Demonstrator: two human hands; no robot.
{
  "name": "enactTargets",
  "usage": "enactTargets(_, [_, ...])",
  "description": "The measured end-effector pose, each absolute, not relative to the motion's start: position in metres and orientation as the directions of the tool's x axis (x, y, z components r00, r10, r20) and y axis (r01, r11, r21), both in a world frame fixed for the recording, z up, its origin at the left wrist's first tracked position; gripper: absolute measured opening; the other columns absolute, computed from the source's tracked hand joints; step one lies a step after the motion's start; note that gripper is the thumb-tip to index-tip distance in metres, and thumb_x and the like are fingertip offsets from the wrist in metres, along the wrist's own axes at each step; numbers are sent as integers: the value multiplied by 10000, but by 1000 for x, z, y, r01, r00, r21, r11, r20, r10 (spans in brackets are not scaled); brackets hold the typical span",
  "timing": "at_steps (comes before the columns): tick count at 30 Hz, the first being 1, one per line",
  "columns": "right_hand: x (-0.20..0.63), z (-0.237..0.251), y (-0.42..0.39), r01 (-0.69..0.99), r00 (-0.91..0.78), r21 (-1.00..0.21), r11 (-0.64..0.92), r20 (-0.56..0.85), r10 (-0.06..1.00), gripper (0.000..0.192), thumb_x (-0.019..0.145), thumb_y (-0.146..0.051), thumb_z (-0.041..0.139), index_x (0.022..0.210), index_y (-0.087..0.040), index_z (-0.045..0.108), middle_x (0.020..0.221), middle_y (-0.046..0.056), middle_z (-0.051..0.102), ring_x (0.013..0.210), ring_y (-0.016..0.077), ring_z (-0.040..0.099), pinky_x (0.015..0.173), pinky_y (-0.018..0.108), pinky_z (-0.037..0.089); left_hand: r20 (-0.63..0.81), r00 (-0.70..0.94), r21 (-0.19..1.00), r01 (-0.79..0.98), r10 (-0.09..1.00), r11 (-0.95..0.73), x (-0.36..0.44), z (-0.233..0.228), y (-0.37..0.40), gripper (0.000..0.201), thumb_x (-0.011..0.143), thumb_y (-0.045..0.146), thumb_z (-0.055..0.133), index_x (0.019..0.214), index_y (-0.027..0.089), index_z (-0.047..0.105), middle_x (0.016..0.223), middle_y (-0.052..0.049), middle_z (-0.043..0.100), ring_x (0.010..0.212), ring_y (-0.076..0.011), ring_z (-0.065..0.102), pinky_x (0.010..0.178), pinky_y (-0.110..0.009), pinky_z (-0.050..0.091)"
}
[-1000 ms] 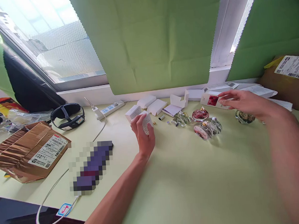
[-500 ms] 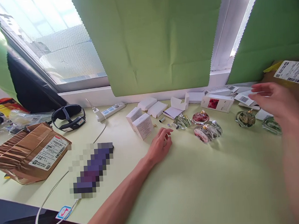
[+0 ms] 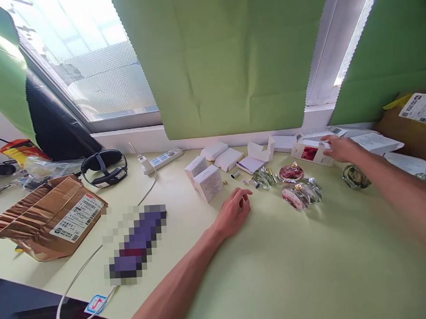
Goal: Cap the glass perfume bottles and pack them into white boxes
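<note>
My left hand point(image 3: 235, 210) rests on the table, loosely curled with its fingers a little apart and nothing in them. Near its fingertips lie a small silver cap point(image 3: 235, 174) and a green perfume bottle point(image 3: 262, 178). Over at the right, my right hand point(image 3: 341, 148) has its thumb and fingers closed on the right end of a white box point(image 3: 308, 153) with a red picture. In front of that box stand a red round perfume bottle point(image 3: 291, 173) and a pink one point(image 3: 294, 196). A dark green bottle point(image 3: 355, 177) sits below my right forearm, partly covered by it.
Two upright white boxes point(image 3: 209, 183) stand left of centre, with opened white cartons point(image 3: 229, 158) behind. Further left are a phone point(image 3: 140, 239) on a cable, a torn brown carton point(image 3: 76, 219), a black headset point(image 3: 104, 167) and a power strip point(image 3: 166, 158).
My right hand has moved left and down from above the right-hand boxes to the white box with the red picture. My left hand stays put; the view has shifted slightly.
</note>
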State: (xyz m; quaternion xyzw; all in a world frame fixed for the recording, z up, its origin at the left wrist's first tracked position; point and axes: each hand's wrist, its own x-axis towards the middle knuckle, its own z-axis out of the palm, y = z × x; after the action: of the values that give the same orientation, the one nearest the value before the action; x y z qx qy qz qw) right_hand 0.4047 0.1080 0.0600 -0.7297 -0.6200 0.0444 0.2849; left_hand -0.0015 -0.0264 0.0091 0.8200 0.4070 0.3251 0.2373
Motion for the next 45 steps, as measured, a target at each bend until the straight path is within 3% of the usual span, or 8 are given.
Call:
enactTargets(6, [391,98,74,832,338,-536,-142,288,896,462,852,-303,701,1270,-154,573,1201,201,667,1004,279,641,875,461,482,356,426,684,488,832,-543,-1,8,-28,268,975,232,416,1210,210,543,965,-38,597,792,-140,550,717,-272,463])
enactTargets(10, [362,122,29,706,333,-708,0,332,882,565,909,-423,619,1407,-274,398,1352,130,600,921,192,689,677,327,589,367,382,734,441,848,-516,3,11,-29,268,985,286,444,1228,203,521,971,-39,605,792,-134,537,733,-274,458])
enactTargets(13, [323,125,-6,182,262,-981,65,112,959,432,860,-294,695,1266,-264,549,1203,99,685,991,221,699,755,357,638,352,335,814,351,874,-462,7,18,-32,317,967,381,525,1225,197,537,960,-41,611,759,-123,524,712,-263,460])
enactTargets(17, [263,109,-39,-177,-129,-980,-94,-72,989,347,838,-316,735,1171,-288,641,1202,37,714,1060,247,698,911,426,627,260,342,945,101,903,-310,15,28,-39,430,929,478,591,1254,200,553,1015,-65,623,798,-134,591,699,-259,477])
enactTargets(19, [235,96,-50,-258,-166,-959,-118,-76,983,324,832,-344,748,1137,-297,651,1203,23,717,1088,252,692,944,447,611,254,335,966,-37,907,-257,17,30,-42,442,932,497,582,1243,184,561,1045,-84,633,803,-142,616,704,-269,487])
enactTargets(31, [186,54,-85,-313,87,-948,49,23,996,423,800,-427,784,1151,-283,597,1248,43,709,1197,269,637,1000,494,558,318,421,948,-161,849,-275,13,29,-40,575,983,489,498,1480,210,421,1037,-93,661,784,-148,605,704,-285,493])
enactTargets(37, [179,42,-95,-347,85,-937,44,15,996,501,843,-440,737,1298,-358,545,1317,19,682,1203,251,640,992,471,571,313,376,949,-88,872,-302,16,29,-49,488,1027,445,408,1458,217,414,985,-66,626,811,-144,563,761,-295,484])
enactTargets(45, [181,45,-99,-328,143,-936,129,86,986,398,839,-427,742,1187,-347,565,1313,23,677,1194,265,643,935,481,598,381,287,923,-60,879,-381,20,27,-56,422,1031,454,364,1393,254,446,1095,-73,603,830,-159,532,736,-306,495])
